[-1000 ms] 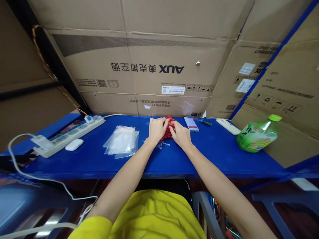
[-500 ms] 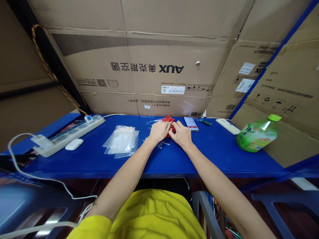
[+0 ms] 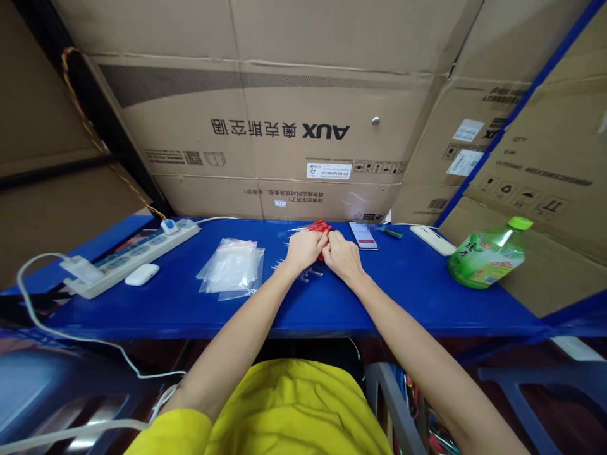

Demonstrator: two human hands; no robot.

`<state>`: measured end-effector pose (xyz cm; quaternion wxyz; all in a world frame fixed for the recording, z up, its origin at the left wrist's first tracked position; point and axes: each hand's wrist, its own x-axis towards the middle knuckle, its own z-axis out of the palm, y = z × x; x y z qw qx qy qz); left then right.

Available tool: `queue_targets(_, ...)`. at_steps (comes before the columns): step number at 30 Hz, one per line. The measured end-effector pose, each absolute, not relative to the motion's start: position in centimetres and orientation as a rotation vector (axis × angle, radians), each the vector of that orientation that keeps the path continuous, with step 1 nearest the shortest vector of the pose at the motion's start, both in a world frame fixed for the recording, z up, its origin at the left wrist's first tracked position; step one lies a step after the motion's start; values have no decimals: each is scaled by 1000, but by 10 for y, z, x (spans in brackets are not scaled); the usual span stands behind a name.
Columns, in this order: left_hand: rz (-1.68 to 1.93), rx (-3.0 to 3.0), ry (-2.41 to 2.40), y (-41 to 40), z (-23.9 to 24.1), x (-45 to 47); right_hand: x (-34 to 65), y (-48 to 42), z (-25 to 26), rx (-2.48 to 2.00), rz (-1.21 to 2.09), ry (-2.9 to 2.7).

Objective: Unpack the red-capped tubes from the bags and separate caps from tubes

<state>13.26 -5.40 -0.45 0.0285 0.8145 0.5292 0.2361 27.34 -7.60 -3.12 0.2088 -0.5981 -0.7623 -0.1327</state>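
Observation:
A bunch of red-handled screwdrivers [image 3: 319, 225] lies on the blue table, their thin, pale shafts pointing left. My left hand [image 3: 305, 248] is closed over the handles, knuckles up. Against it, my right hand [image 3: 342, 254] is curled into a fist-like grip at the right end of the same bunch. Both sets of fingertips are hidden, so how many screwdrivers each hand grips does not show. Some shafts [image 3: 310, 273] stick out below my left hand.
Clear plastic bags [image 3: 232, 268] lie left of the bunch. Farther left are a white earbud case [image 3: 141, 274] and a power strip [image 3: 135, 256]. To the right are a phone [image 3: 363, 236], a green-handled tool [image 3: 391, 232], a white power bank [image 3: 432, 241] and a green bottle [image 3: 488, 256]. Cardboard [image 3: 279, 95] walls the back.
My right hand has curled its fingers in and moved slightly left, closer against my left hand. My left hand stays nearly in place over the red handles.

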Motion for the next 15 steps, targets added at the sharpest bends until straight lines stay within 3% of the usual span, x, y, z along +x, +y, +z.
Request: queue_targets(15, 915, 2366, 1740, -53, -14, 132, 284, -71, -39, -1297, -173, -2022)
